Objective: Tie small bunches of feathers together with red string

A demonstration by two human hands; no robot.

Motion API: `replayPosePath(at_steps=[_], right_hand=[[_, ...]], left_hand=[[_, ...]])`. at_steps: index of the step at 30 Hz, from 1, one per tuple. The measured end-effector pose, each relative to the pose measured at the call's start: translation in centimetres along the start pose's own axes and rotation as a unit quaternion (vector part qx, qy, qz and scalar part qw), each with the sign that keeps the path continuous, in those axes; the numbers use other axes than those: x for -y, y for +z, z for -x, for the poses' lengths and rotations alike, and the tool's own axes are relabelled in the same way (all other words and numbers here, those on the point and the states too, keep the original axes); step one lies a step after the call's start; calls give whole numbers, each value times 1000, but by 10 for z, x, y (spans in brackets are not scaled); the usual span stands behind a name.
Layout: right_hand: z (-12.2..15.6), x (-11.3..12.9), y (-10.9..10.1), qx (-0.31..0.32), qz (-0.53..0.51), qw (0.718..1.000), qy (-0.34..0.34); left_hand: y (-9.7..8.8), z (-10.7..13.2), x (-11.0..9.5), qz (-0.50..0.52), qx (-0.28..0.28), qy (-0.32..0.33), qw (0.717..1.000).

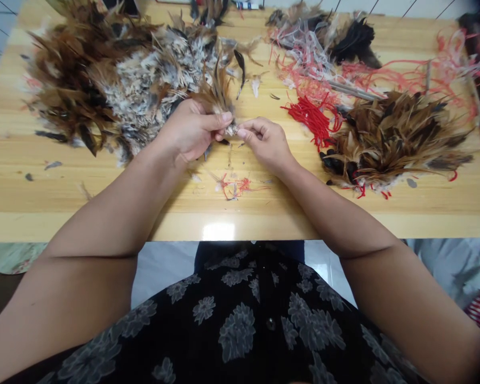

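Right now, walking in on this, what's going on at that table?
A person holds a small feather bunch in the left hand, above the table. The right hand has its fingertips at the bunch's base; what they grip is too small to tell. A large feather heap lies to the left, with red strings and a brown feather pile to the right.

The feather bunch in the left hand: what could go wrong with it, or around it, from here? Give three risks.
1. The feather bunch is pinched near its base by the left hand, so feathers could slip out if the grip loosens.
2. The loose feather pile lies close to that hand, which might brush feathers astray.
3. The red cords, lying tangled by the brown feather heap, could snag.
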State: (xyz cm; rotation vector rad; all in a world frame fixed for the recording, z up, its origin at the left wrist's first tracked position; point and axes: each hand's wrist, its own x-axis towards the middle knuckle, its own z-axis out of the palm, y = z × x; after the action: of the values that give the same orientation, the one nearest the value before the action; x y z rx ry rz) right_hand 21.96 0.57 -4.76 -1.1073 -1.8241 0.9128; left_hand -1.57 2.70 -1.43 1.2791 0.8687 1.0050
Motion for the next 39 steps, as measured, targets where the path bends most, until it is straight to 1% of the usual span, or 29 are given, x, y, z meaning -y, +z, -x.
replayPosePath(at_steps=[4, 7, 9, 13, 16, 20, 24, 27, 29, 33, 35, 37, 39], right_hand=[[-2, 2, -3, 29, -41, 999, -6], [-4, 2, -4, 41, -73, 997, 0], [-6, 3, -4, 44, -118, 992, 9], [-6, 10, -10, 81, -230, 970, 21], [-4, 18, -18, 112, -276, 955, 22], [-4, 20, -25, 140, -281, 949, 45], [-4, 17, -27, 167, -284, 942, 69], [-4, 20, -27, 166, -288, 940, 75], [-4, 22, -27, 163, -288, 940, 79], [-5, 22, -23, 168, -285, 941, 72], [-5, 21, -20, 166, -282, 943, 69], [-3, 22, -18, 158, -272, 946, 73], [-1, 23, -17, 147, -257, 952, 80]], left_hand=[[12, 3, -5, -3, -10, -8, 1000], [19, 3, -2, 6, -30, -7, 1000], [21, 4, 0, 14, -40, -1, 999], [24, 9, -5, 17, -30, 4, 999], [32, 11, -9, 30, -17, 13, 999], [40, 10, -14, 52, -4, 27, 998], [35, 12, -19, 30, 6, 5, 1000], [30, 12, -21, 43, 26, 22, 998], [30, 13, -21, 43, 37, 22, 998], [36, 18, -21, 24, 4, 6, 1000], [39, 19, -20, 34, 1, 10, 999], [41, 18, -19, 45, 14, 12, 999], [40, 17, -18, 50, 38, 3, 998]])
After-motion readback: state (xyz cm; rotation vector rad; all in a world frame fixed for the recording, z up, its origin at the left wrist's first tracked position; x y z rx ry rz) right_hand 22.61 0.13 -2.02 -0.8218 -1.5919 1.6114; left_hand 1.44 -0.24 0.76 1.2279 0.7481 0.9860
